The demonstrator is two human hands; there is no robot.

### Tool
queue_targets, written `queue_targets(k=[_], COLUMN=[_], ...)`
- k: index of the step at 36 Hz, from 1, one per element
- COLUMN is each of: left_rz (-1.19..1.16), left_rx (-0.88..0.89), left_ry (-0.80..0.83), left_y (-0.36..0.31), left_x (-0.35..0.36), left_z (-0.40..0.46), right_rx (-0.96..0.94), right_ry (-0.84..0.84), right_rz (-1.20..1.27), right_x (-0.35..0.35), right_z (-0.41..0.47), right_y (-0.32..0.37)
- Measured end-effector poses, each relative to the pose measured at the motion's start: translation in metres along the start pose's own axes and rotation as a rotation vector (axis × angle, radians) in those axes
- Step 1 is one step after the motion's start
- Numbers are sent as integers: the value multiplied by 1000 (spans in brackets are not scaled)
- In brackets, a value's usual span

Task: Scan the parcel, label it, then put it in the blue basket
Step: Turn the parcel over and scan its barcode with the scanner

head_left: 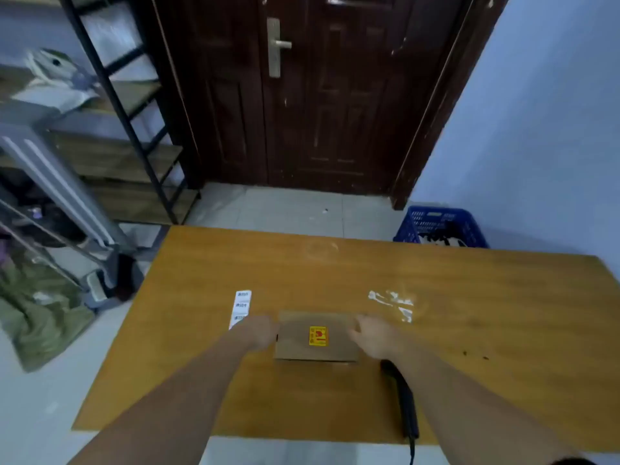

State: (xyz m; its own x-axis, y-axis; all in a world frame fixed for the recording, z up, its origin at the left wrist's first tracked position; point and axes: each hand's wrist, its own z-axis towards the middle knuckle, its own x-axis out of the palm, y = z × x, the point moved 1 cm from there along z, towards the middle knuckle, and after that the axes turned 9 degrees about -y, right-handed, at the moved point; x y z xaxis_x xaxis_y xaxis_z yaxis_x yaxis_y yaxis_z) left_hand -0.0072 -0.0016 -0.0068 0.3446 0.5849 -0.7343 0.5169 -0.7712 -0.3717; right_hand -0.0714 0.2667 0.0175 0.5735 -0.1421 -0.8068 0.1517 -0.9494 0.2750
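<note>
A flat brown cardboard parcel (317, 337) with a yellow sticker on top lies on the orange wooden table (469, 313). My left hand (260, 332) grips its left edge and my right hand (372, 337) grips its right edge. A white strip of labels (241, 307) lies just left of the parcel, partly under my left hand. A black handheld scanner (402, 397) rests on the table beneath my right forearm, its cable hanging off the front edge. The blue basket (439, 226) stands on the floor beyond the table's far right corner, with items inside.
A patch of clear tape residue (392, 302) shines on the table right of the parcel. A dark wooden door (302, 95) is straight ahead. Metal shelving (110, 129) and a green cloth (40, 313) occupy the left side.
</note>
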Motion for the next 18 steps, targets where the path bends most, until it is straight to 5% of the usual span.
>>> queue_targets(k=[4,18], left_rz=[-82,-40], left_rx=[-105,-71], left_ry=[19,-70], left_y=[7,6], left_x=[26,71], left_z=[15,29], right_rx=[119,329], right_ry=[-14,-100], right_rz=[86,371], right_x=[32,71], right_z=[16,43], right_y=[-6,-10])
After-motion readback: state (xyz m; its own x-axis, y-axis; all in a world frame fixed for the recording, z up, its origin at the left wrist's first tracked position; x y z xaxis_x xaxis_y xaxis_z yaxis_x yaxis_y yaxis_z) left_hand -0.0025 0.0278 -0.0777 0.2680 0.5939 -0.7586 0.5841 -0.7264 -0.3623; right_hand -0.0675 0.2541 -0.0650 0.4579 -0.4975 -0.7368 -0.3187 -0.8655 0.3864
